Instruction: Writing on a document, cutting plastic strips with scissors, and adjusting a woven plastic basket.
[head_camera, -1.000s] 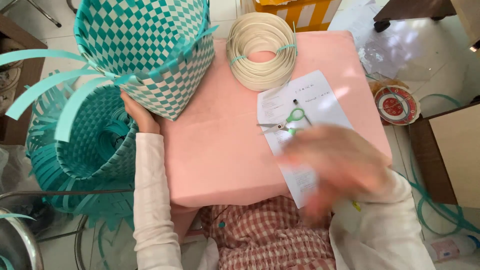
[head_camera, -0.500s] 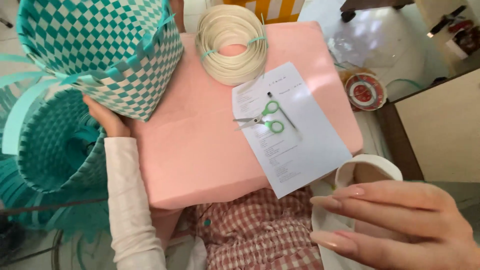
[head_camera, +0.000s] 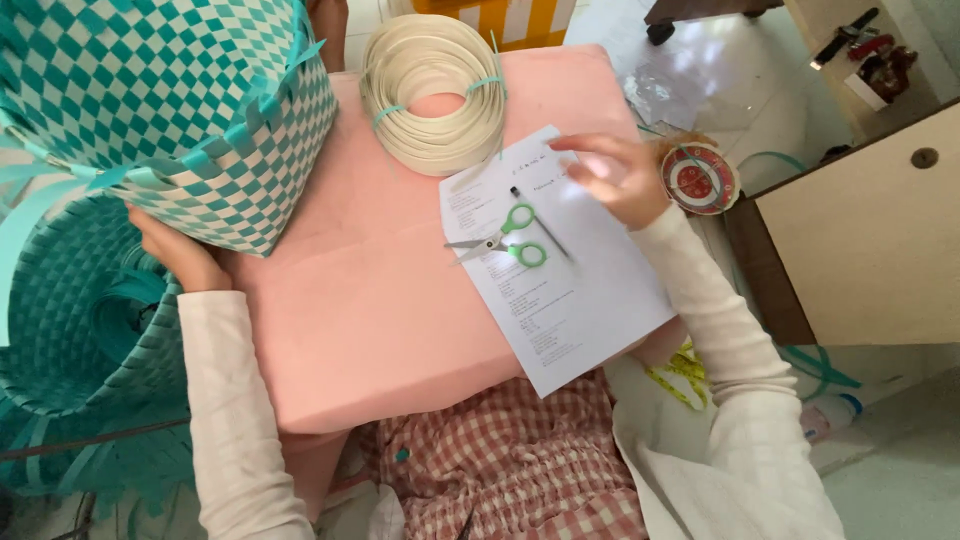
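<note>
Looking down from the head view, the pink tabletop (head_camera: 380, 320) fills the middle of the frame. At the upper left, the left hand (head_camera: 180, 250) presses against the underside of a woven basket (head_camera: 170, 110) in teal and white checks, which is tipped on its side at the tabletop's left edge; its fingers are tucked behind the basket, so I cannot tell how they are set. Below it, at the left edge of the frame, lies a second, all-teal woven basket (head_camera: 80, 310) with loose strips trailing off. At the upper right of the tabletop, the right hand (head_camera: 610, 175) hovers over the top corner of a white printed sheet (head_camera: 570, 300); it is blurred, with fingers loosely curled and grasping nothing that I can see. Just left of that hand, green-handled scissors (head_camera: 505, 240) lie on the sheet beside a dark pen (head_camera: 540, 222). A coil of cream strip (head_camera: 435, 90) sits at the top centre. To the right of the hand, off the tabletop, is a round red and white roll (head_camera: 700, 178), beside a wooden cabinet (head_camera: 870, 240).
</note>
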